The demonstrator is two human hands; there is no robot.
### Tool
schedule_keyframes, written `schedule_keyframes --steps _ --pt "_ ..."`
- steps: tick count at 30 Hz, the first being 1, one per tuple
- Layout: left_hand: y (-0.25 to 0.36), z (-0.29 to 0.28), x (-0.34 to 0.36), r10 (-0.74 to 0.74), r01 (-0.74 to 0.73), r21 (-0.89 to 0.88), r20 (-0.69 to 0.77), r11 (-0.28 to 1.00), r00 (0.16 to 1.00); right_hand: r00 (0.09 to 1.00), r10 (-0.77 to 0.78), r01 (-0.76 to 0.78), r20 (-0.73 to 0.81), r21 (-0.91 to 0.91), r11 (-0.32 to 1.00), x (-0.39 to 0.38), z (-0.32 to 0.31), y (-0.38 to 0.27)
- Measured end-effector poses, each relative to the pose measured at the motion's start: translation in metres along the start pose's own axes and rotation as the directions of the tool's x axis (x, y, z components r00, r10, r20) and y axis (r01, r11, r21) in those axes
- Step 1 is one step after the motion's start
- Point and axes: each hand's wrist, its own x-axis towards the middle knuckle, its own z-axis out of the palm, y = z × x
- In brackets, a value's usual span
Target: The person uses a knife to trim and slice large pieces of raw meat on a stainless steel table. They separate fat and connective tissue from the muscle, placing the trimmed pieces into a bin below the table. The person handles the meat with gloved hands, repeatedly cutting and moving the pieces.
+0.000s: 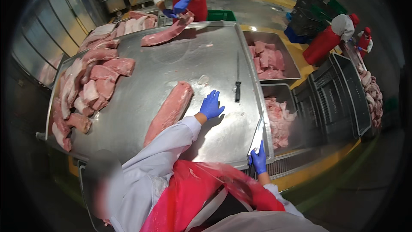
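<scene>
Steel worktable [150, 66]: broad, shiny, possibly slick.
Pork pile [103, 79]: cuts heaped along the left side.
Pork loin [171, 108]: lies lengthwise mid-table, left of the left hand; grease underneath could let it slide.
Left hand [211, 105]: blue-gloved, fingers extended, empty; table contact cannot be told.
Sharpening steel [237, 91], apparently: loose; a sleeve could knock it.
Right hand [259, 160]: fingers wrapped round a long knife [258, 134]; a careless leftward sweep could cut the left hand.
Trimmings [279, 124]: beyond the table's right rim.

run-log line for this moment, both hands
left hand: open, empty | right hand: holding knife | long meat piece, black-handled tool: on table
</scene>
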Motion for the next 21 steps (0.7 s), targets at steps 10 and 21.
schedule_keyframes --steps 10,21 --pt "0.046 0.092 0.162 -0.243 0.241 -0.028 -0.100 0.970 0.965 0.996 0.069 -0.060 -0.061 0.141 0.988 -0.006 -0.046 0.052" --pt "-0.026 0.059 -0.091 -0.280 0.657 -0.722 0.598 0.217 0.751 0.965 0.085 -0.001 0.249 -0.320 0.947 0.048 0.007 -0.011"
